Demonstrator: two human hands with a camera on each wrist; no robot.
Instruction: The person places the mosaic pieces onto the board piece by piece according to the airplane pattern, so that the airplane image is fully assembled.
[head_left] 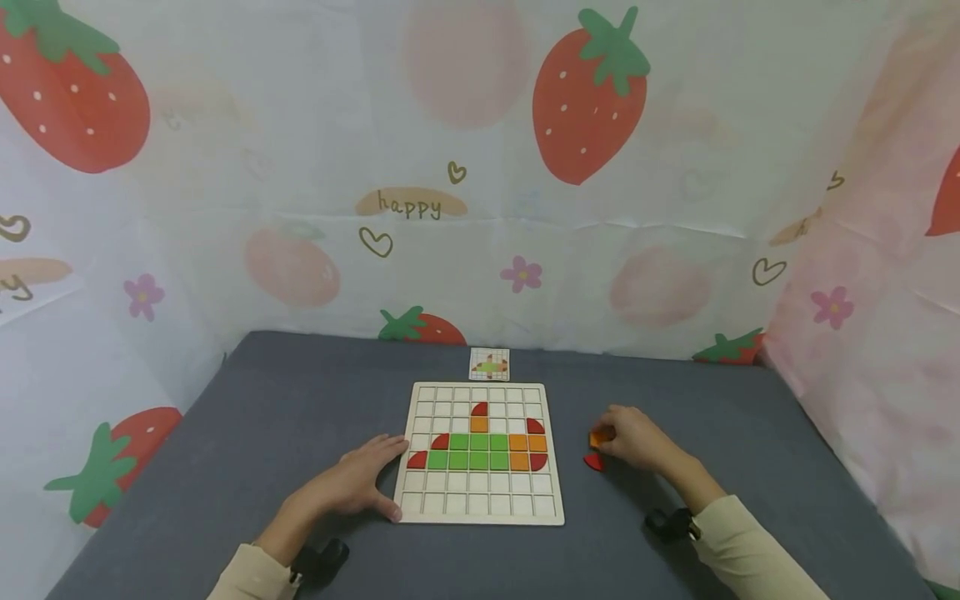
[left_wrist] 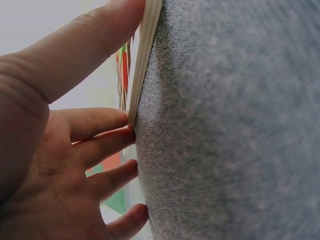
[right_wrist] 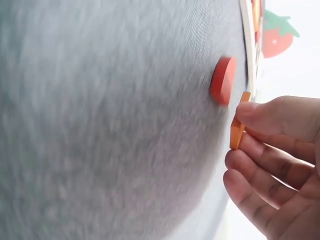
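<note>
A wooden grid board [head_left: 480, 504] lies flat on the table, with green and orange squares and red quarter-round pieces in several of its cells. My left hand [head_left: 360, 479] touches the board's left side, thumb at the near corner and fingers spread along the edge; the left wrist view shows the thumb [left_wrist: 95, 40] against the wooden rim. To the right of the board, my right hand [head_left: 637, 437] pinches an orange square tile [right_wrist: 238, 127] between thumb and fingers, tilted on edge. Just beside that hand a red quarter-round piece [head_left: 594, 462] lies on the table.
A small pattern card [head_left: 489, 365] lies behind the board, showing a coloured design on a grid. Dark grey cloth covers the table [head_left: 315, 383]. A strawberry-printed curtain [head_left: 480, 275] hangs behind and at both sides. Each wrist carries a black device [head_left: 669, 525].
</note>
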